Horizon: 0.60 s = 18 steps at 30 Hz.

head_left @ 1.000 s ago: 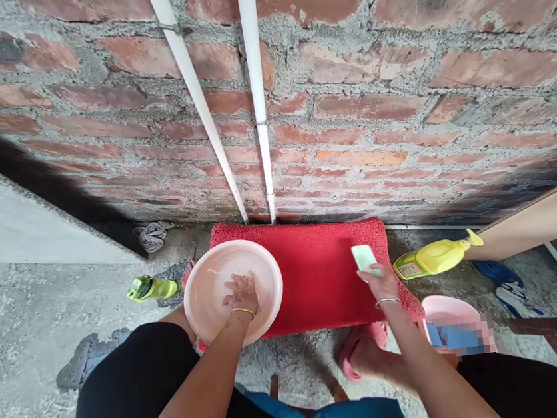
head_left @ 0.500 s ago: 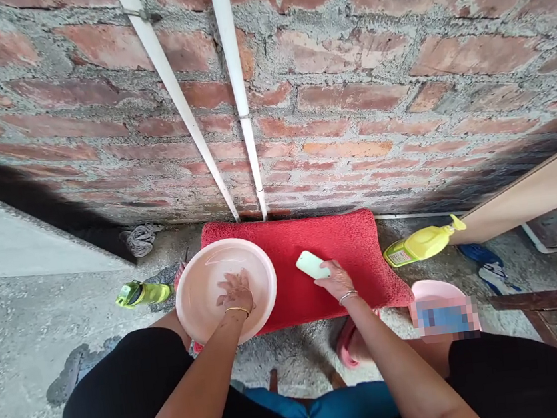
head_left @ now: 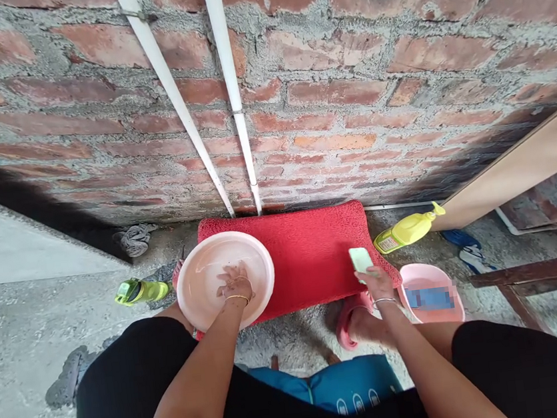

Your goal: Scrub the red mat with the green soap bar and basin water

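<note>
My left hand [head_left: 235,283] is in the pale pink basin [head_left: 187,293], its fingers spread in what looks like water near the bottom. The basin rests on the left end of a red towel-like cloth [head_left: 308,252]. Over the right end of that cloth, my right hand [head_left: 378,283] grips a pale green, flat, rounded rectangular thing [head_left: 361,260] by its near end. Its exact kind I cannot make out. A yellow pump bottle [head_left: 402,232] lies tilted just beyond the cloth's right edge.
A pink tub [head_left: 425,273] with something blue and blurred inside stands right of my right hand. On the left are a green bottle [head_left: 142,291] and a grey rag [head_left: 134,240]. White pipes [head_left: 230,73] run down the brick wall [head_left: 326,96] behind.
My right hand has moved right with the pale green thing and turned it more upright in view. My left hand stays in the basin. The view has shifted slightly.
</note>
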Tool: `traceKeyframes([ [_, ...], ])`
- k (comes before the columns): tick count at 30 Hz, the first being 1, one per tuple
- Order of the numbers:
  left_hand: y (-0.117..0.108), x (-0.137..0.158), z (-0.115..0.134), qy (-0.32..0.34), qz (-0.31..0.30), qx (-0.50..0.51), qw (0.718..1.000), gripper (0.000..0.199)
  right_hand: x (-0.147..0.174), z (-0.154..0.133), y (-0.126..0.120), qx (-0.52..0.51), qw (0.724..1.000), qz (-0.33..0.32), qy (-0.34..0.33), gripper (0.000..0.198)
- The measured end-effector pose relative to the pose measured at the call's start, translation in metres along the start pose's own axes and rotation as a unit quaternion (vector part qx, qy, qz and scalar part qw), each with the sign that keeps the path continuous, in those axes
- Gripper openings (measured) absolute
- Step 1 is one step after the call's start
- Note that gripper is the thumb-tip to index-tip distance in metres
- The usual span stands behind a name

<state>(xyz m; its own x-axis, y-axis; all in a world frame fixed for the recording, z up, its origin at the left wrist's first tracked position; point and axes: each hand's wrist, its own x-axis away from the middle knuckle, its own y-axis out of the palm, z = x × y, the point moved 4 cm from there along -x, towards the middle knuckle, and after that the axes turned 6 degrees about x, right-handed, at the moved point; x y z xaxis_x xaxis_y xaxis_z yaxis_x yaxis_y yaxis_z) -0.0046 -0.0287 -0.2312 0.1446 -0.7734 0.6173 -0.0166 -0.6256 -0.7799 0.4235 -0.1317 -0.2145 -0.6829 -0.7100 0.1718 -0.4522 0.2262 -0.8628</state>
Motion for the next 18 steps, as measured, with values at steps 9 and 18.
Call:
traceKeyframes([
  [9,-0.002,0.007,-0.004,0.03,0.038,0.032,0.998,0.112,0.126,-0.094,0.093,0.139,0.889,-0.317,-0.301,0.044],
  [18,-0.001,0.003,-0.001,0.005,0.013,0.0,1.0,0.107,0.145,-0.106,0.096,0.318,0.82,-0.318,-0.353,0.051],
])
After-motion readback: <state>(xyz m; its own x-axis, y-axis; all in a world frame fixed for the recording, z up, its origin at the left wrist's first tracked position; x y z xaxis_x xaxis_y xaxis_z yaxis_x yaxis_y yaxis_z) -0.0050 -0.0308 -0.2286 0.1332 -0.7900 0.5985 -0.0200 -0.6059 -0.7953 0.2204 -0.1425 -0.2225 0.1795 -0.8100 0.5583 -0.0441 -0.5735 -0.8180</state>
